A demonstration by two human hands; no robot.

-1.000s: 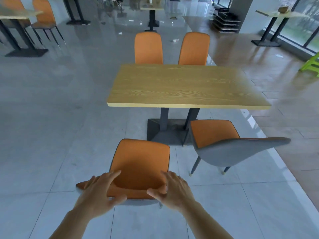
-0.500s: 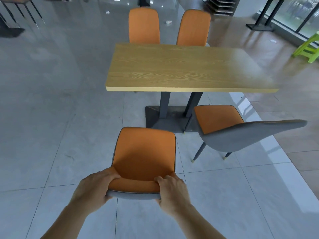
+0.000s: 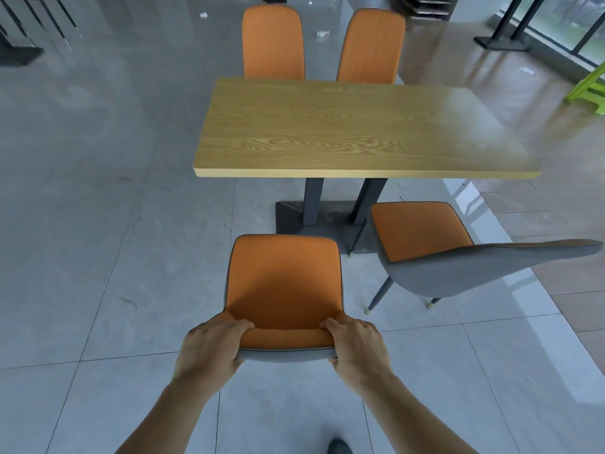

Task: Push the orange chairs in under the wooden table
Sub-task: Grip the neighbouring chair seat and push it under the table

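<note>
The near orange chair (image 3: 284,283) stands on the tiles in front of the wooden table (image 3: 353,132), its seat short of the table's edge. My left hand (image 3: 211,347) grips the left end of its backrest top, and my right hand (image 3: 355,347) grips the right end. A second orange chair (image 3: 422,234) with a grey back stands to the right, turned sideways, its seat partly under the table's near right edge. Two more orange chairs (image 3: 273,44) (image 3: 371,47) stand tucked in at the far side.
The table's dark pedestal base (image 3: 314,217) sits under its middle, just ahead of the near chair. A green stool (image 3: 589,90) is at the far right. Another table's base (image 3: 501,44) is at the back right. My shoe (image 3: 339,447) shows at the bottom.
Both hands went from hovering over the backrest to gripping its top edge. The chair and my view have moved closer to the table.
</note>
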